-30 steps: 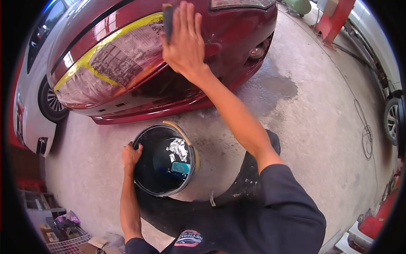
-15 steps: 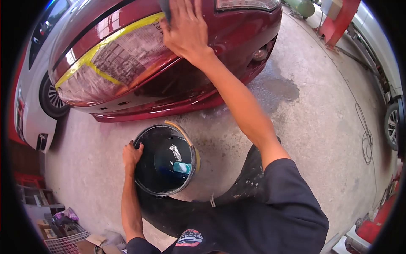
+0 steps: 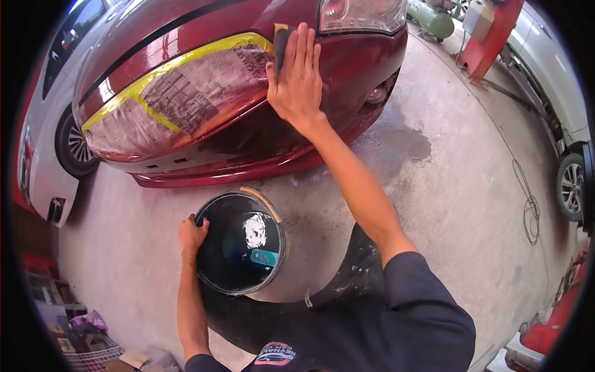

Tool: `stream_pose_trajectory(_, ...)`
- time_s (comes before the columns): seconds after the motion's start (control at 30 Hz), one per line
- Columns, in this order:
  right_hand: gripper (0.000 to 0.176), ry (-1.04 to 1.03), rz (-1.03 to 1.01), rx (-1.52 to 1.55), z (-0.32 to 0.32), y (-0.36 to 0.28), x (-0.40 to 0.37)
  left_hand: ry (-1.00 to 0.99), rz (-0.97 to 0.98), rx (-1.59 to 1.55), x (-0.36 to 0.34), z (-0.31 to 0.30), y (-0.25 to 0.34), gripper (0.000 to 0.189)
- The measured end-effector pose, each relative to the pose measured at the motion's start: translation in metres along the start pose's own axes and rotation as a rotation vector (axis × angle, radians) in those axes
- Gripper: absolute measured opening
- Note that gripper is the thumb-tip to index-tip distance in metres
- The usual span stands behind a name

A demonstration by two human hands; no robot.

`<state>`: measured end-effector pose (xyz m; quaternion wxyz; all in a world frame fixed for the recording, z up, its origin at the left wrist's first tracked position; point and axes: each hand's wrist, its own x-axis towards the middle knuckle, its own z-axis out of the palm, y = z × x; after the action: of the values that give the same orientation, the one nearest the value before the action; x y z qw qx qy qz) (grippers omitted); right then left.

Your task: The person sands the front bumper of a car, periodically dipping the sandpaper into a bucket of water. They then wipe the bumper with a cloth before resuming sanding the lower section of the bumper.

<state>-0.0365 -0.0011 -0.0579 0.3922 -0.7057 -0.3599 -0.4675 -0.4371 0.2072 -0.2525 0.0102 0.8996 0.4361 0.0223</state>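
My right hand (image 3: 298, 87) lies with fingers stretched over a dark sheet of sandpaper (image 3: 281, 44), pressing it against the dark red car (image 3: 356, 65) between the grille and the headlight (image 3: 362, 15). Newspaper (image 3: 186, 93) held by yellow masking tape (image 3: 147, 73) covers the grille just left of that hand. My left hand (image 3: 193, 234) grips the rim of a black bucket (image 3: 214, 273), thumb inside. Water with bright reflections stands in the bucket, and a teal block-shaped item (image 3: 264, 258) sits in it. Part of the sandpaper is hidden under my fingers.
A wet patch (image 3: 403, 149) darkens the concrete floor beside the bumper. A white car (image 3: 46, 155) stands at left, a silver car (image 3: 561, 80) at right near a red lift post (image 3: 489, 46). A cable (image 3: 531, 214) lies on the floor; a wire basket (image 3: 93, 358) stands lower left.
My right hand with the sandpaper has moved down the car's front, and more of the sheet shows. My left hand stays on the bucket rim. The camera view has shifted slightly.
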Motion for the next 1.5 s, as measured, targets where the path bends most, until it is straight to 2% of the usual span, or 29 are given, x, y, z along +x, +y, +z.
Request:
stream_pose_trajectory(0.1, 0.079, 0.021, -0.008, -0.062, 0.015, 0.03, 0.073, 0.059, 0.032, -0.013, 0.008, 0.012, -0.006, 0.058)
stream_pose_trajectory(0.13, 0.08, -0.133, 0.081, 0.028, 0.001, 0.027, 0.09, 0.052, 0.01, -0.017, 0.002, 0.006, -0.002, 0.057)
stream_pose_trajectory(0.23, 0.078, 0.02, 0.029, -0.018, 0.006, 0.011, 0.048, 0.016, -0.024, 0.007, -0.005, -0.01, 0.003, 0.055)
stream_pose_trajectory(0.27, 0.076, 0.013, -0.029, -0.027, 0.006, 0.009, 0.03, 0.002, -0.028, 0.015, -0.005, -0.011, 0.006, 0.054)
stream_pose_trajectory(0.37, 0.074, 0.036, -0.025, 0.016, 0.012, 0.02, 0.054, -0.005, -0.007, 0.017, -0.002, -0.013, 0.007, 0.054)
stream_pose_trajectory(0.5, 0.066, 0.049, 0.105, 0.0, 0.011, 0.025, 0.073, -0.008, -0.024, 0.014, -0.005, -0.01, -0.001, 0.054)
stream_pose_trajectory(0.53, 0.066, -0.003, 0.173, 0.037, 0.01, 0.021, 0.061, -0.006, -0.029, 0.016, -0.005, -0.01, 0.0, 0.054)
stream_pose_trajectory(0.63, 0.068, -0.047, 0.152, -0.052, 0.009, 0.011, 0.038, 0.004, -0.018, -0.001, -0.003, -0.003, 0.002, 0.055)
stream_pose_trajectory(0.77, 0.066, -0.005, 0.264, -0.175, 0.007, 0.024, 0.086, 0.011, -0.015, -0.008, -0.006, -0.009, 0.002, 0.056)
stream_pose_trajectory(0.9, 0.07, -0.031, 0.291, 0.007, 0.016, -0.007, 0.056, 0.077, 0.014, -0.031, -0.003, 0.003, -0.002, 0.054)
stream_pose_trajectory(0.97, 0.07, -0.007, 0.265, -0.049, 0.017, 0.008, 0.065, 0.031, 0.019, -0.005, -0.001, -0.002, -0.002, 0.053)
stream_pose_trajectory(1.03, 0.071, 0.018, 0.304, -0.091, 0.013, 0.021, 0.091, 0.058, 0.027, -0.013, 0.001, -0.004, -0.002, 0.052)
stream_pose_trajectory(1.07, 0.065, 0.029, 0.383, -0.128, 0.02, 0.015, 0.096, 0.062, 0.026, -0.021, -0.004, -0.002, -0.001, 0.052)
stream_pose_trajectory(1.17, 0.064, 0.036, 0.247, -0.166, 0.012, -0.018, 0.07, 0.082, 0.037, -0.036, -0.002, 0.002, -0.004, 0.052)
stream_pose_trajectory(1.33, 0.067, -0.092, 0.343, -0.151, 0.003, 0.008, 0.099, 0.023, 0.005, -0.012, -0.004, -0.009, 0.005, 0.052)
stream_pose_trajectory(1.43, 0.064, 0.006, 0.217, -0.183, 0.022, -0.023, 0.075, 0.011, 0.0, -0.022, -0.006, -0.01, 0.002, 0.052)
stream_pose_trajectory(1.5, 0.064, 0.006, 0.17, -0.127, 0.02, -0.017, 0.068, 0.017, 0.002, -0.029, -0.007, -0.009, 0.003, 0.052)
